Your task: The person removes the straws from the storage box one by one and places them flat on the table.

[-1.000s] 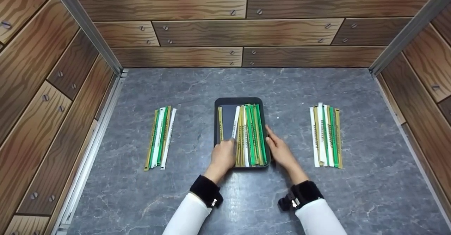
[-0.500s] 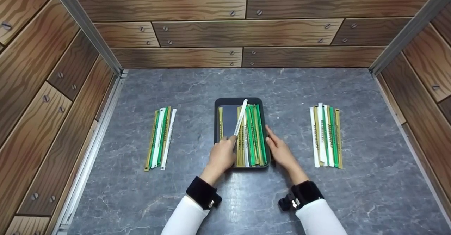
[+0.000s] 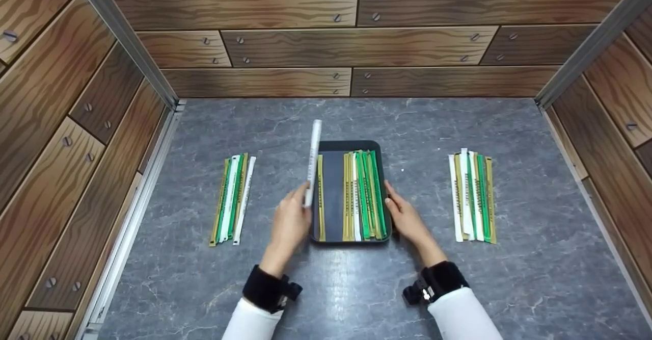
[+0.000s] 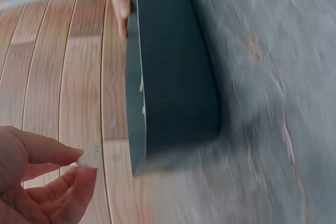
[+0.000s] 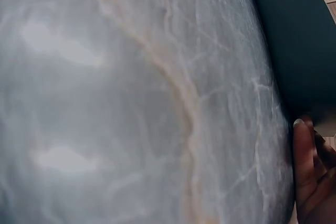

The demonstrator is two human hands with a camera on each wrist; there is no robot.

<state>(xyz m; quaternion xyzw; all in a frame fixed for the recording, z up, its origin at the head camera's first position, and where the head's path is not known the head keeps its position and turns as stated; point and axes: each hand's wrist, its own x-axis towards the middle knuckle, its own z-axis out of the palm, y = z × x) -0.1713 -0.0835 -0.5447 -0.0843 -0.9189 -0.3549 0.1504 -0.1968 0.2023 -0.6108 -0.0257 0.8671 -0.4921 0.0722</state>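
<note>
My left hand [image 3: 291, 220] pinches a slim white stick packet [image 3: 314, 151] between thumb and fingers, raised over the left rim of a dark tray [image 3: 332, 197]. The left wrist view shows the packet end-on [image 4: 92, 156] at the fingertips, beside the tray's outer wall [image 4: 173, 72]. My right hand [image 3: 407, 223] rests along the tray's right side, fingers extended against the wall. In the tray, green, gold and white stick packets [image 3: 364, 197] lie bunched on the right. A single gold packet [image 3: 321, 202] lies along the left wall, with bare tray floor between.
A row of gold, green and white stick packets [image 3: 232, 200] lies on the grey marbled table [image 3: 326, 289] to the left. Another mixed row [image 3: 471, 197] lies to the right. Wood-patterned panels [image 3: 285, 82] enclose the back and both sides.
My left hand has lifted the white packet out from the left edge of the bunched packets and carried it leftward past the tray's left rim. The right hand has stayed at the tray's side.
</note>
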